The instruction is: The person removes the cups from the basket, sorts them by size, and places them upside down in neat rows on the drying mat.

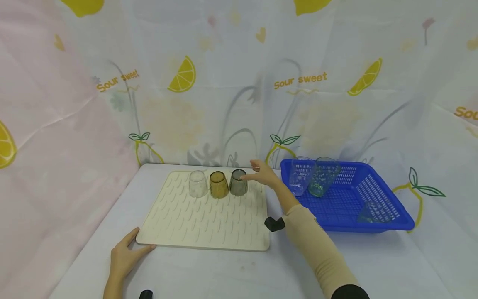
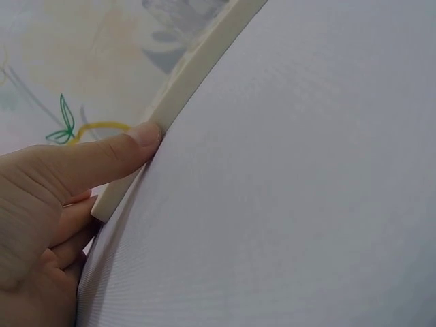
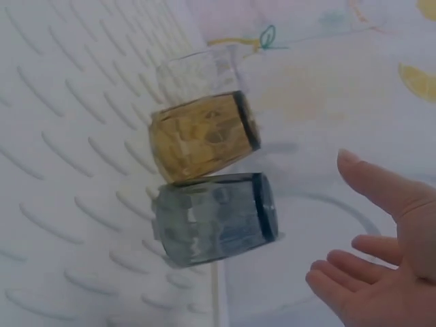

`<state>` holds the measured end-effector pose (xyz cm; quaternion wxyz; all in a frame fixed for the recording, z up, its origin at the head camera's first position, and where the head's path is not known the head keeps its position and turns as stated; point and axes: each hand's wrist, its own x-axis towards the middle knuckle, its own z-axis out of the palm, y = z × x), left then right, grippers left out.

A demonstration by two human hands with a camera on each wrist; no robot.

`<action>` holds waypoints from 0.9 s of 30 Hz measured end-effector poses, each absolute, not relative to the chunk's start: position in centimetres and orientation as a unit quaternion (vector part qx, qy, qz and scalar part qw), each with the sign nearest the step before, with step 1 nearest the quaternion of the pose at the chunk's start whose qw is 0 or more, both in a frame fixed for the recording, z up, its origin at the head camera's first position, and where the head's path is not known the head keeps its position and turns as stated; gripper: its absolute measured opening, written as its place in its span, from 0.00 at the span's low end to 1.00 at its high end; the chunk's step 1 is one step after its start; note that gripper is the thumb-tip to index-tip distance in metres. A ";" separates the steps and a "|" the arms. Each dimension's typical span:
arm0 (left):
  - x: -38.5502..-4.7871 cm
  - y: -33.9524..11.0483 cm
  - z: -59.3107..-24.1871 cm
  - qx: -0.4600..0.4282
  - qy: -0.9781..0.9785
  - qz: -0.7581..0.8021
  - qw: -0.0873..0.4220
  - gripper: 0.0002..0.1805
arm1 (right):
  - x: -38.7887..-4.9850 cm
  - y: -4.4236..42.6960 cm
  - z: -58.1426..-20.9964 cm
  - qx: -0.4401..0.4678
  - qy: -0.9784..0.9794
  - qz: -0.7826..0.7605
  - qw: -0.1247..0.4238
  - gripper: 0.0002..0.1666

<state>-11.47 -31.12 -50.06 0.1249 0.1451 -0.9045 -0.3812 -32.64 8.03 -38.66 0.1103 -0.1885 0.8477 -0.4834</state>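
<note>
One clear glass (image 1: 198, 187), one amber glass (image 1: 218, 186) and one grey glass (image 1: 237, 187) are being supported mouth down on the mat (image 1: 201, 230), long axes vertical. Their placing is apparently done; taller glasses (image 1: 320, 187) in the blue basket (image 1: 388, 200) are seemingly being left for later. Beside the grey glass, the right hand (image 1: 266, 174) is being held loosely spread, gripping nothing. The mat's corner is being touched by the left hand (image 1: 124, 258), thumb and fingers parted.

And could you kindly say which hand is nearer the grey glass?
Right: the right hand is just right of the grey glass, apart from it; the left hand is at the near left corner of the mat.
</note>
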 end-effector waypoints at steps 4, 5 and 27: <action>-11.5 -31.2 -50.1 0.149 -0.904 -0.383 0.116 0.48 | -31.7 9.5 -38.0 -0.204 0.836 -0.498 0.111 0.47; -11.5 -31.2 -50.1 0.150 -0.904 -0.384 0.114 0.48 | -31.4 9.8 -37.8 -0.208 0.833 -0.501 0.110 0.46; -11.6 -31.0 -50.0 0.151 -0.905 -0.378 0.123 0.48 | -24.9 16.9 -37.3 -0.239 0.804 -0.541 0.060 0.43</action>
